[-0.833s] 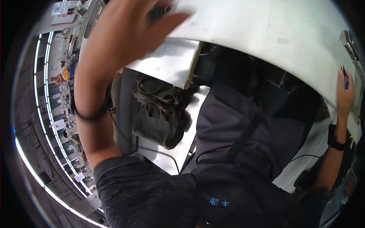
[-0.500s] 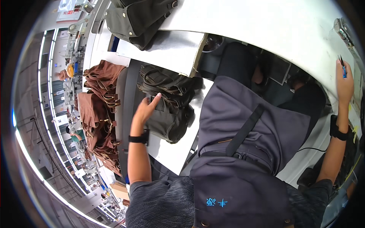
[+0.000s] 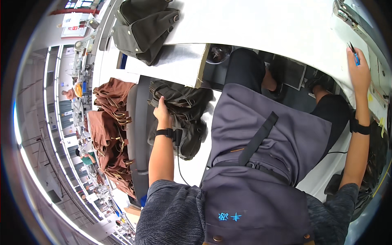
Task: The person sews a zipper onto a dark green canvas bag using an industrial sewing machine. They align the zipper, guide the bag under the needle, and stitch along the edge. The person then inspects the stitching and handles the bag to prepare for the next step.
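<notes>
On the left, my left hand [image 3: 162, 113] is at the upper of two dark green bags [image 3: 179, 98] stacked on a white surface. Its thumb lies against the bag's edge and the fingers look curled round the fabric, partly hidden. Just below sits the other dark green bag [image 3: 191, 141]. Far to the right, over the white table's edge, my right hand [image 3: 360, 75] is closed around small thread snips [image 3: 356, 58] with blue grips, dark blades pointing up.
Another dark green bag [image 3: 141, 32] stands on the white tabletop [image 3: 261, 24] at the upper left. Brown bags [image 3: 108, 130] are piled beyond a grey padded edge [image 3: 141, 122]. A metal device [image 3: 345, 12] sits at the far right. A bowl [image 3: 219, 54] shows under the table.
My left hand has moved from above the lower bag onto the upper bag, its fingers closing there. My right hand, still holding the snips, appears slightly higher and further left as the view shifts.
</notes>
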